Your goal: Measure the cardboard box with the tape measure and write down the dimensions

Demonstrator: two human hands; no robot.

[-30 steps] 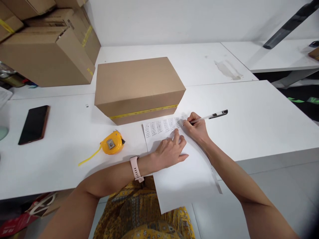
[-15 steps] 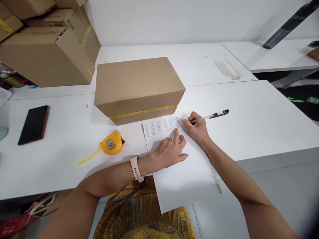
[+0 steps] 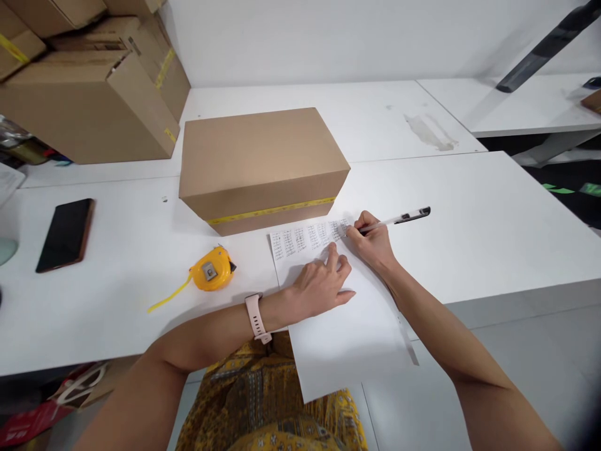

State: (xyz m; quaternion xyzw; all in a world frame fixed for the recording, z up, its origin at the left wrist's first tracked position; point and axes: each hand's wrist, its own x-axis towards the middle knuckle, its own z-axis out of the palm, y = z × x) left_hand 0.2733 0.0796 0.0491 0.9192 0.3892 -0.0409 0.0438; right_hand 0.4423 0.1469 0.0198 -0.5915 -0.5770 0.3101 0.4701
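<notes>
A white sheet of paper (image 3: pixel 347 351) lies partly on the table, its lower end hanging past the front edge. Columns of small handwriting fill its top. My left hand (image 3: pixel 322 282) rests on the sheet with the fingers spread, a pale pink watch band on the wrist. My right hand (image 3: pixel 373 244) is closed around a pen (image 3: pixel 394 219), its tip end at the sheet's upper right; the tip itself is hidden by the fingers. Just behind the paper stands a closed cardboard box (image 3: pixel 265 156) with yellow tape along its front.
A yellow tape measure (image 3: pixel 213 269) lies left of the paper with a bit of blade out. Farther left is a black phone (image 3: pixel 66 235). Stacked cardboard boxes (image 3: pixel 89 100) fill the back left corner. A dark cylindrical object (image 3: pixel 539 53) slants at the back right.
Almost nothing differs. Both hands, the pen and the paper keep their places, and the view has shifted very slightly.
</notes>
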